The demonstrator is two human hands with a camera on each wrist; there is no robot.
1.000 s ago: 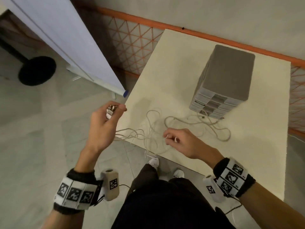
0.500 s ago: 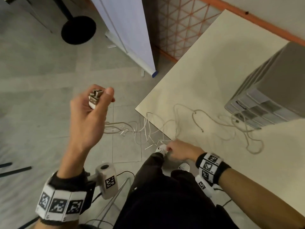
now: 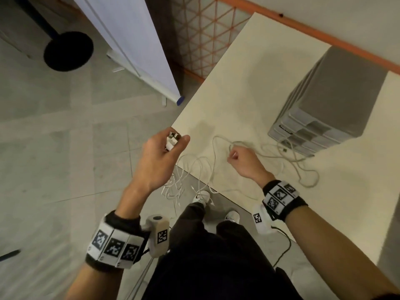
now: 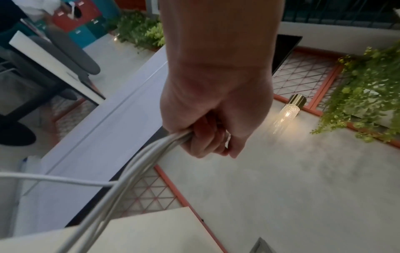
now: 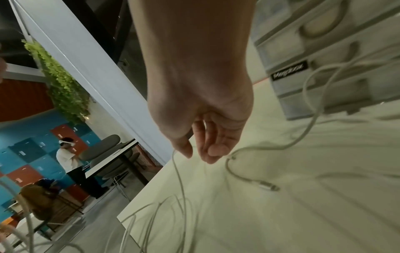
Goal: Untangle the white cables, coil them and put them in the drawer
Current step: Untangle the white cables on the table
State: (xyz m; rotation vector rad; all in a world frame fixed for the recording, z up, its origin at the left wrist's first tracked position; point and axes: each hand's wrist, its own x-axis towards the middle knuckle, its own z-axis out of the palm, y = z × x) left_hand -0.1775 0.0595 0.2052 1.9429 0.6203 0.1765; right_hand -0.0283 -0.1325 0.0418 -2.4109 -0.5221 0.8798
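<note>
Several white cables [image 3: 281,158] lie tangled on the cream table [image 3: 249,83] in front of the grey drawer unit [image 3: 329,105], and some strands [image 3: 184,180] hang over the near edge. My left hand [image 3: 176,141] is raised by the table's corner and grips a bunch of cable plugs [image 3: 172,138]. In the left wrist view the strands [image 4: 138,167] run out of my left hand [image 4: 216,145]. My right hand [image 3: 232,155] hovers over the table and pinches one thin cable [image 5: 179,179] at its fingertips [image 5: 184,150]. All drawers look closed.
A loose cable end with a metal connector [image 5: 268,186] lies near my right hand. A white board [image 3: 129,40] leans left of the table, with a black round base [image 3: 67,50] on the floor. An orange mesh fence [image 3: 203,40] runs behind the table. My shoes [image 3: 202,197] stand below the edge.
My right hand has moved from the table's near edge up onto the table, toward the drawer unit. My left hand, still holding the plugs, has come closer to the table's corner.
</note>
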